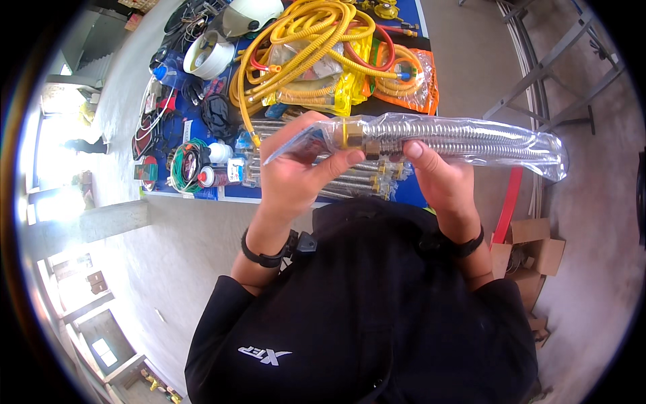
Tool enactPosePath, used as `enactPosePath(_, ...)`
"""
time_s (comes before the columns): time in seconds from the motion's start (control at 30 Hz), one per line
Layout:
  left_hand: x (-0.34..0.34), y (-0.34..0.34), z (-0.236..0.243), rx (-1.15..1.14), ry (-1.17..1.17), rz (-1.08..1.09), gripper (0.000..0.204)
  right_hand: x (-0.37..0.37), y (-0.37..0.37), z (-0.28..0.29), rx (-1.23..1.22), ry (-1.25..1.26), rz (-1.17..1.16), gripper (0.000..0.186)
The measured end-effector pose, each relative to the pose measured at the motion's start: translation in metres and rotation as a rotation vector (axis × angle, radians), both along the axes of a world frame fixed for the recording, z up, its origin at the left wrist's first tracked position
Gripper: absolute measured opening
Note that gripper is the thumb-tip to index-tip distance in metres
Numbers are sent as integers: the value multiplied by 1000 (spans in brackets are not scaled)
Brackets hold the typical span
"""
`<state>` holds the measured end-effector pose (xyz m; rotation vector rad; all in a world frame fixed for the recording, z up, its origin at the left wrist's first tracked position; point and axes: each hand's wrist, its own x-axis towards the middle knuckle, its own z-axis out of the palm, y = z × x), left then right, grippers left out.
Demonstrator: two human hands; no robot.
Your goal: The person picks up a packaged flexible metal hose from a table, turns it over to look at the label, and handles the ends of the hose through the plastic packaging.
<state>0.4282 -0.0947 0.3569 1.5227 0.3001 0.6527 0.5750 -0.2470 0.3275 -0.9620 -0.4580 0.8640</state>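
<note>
A corrugated metal hose (464, 137), folded double inside a clear plastic bag, is held up level in front of me. Its brass-coloured end fittings lie at the left end, between my hands. My left hand (296, 161) is closed on the bag's left end, thumb by the fittings, with a bluish label or card showing at the palm. My right hand (441, 185) grips the hose just right of the fittings, thumb on top and fingers hidden beneath. Behind and below it, several similar bagged metal hoses (350, 183) lie on the blue table.
On the blue-topped table (235, 192) lie coiled yellow hoses (316, 57), an orange package (420, 81), a white tape roll (210, 55), a green wire coil (188, 165) and small bottles (219, 153). To the right are a metal frame (545, 74) and open cardboard boxes (531, 249) on the floor.
</note>
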Motion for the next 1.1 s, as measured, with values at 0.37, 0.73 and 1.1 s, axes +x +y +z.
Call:
enactPosePath(0.37,-2,-10,7,-73,-9,-44,36,-1,-5,3,15,-113,29,32)
enactPosePath(0.73,3,-6,-1,-321,-121,-18,34,-12,7,3,52,-188,18,26)
enactPosePath(1.1,-2,-5,0,-401,-74,-41,37,-12,8,3,47,-75,-12,26)
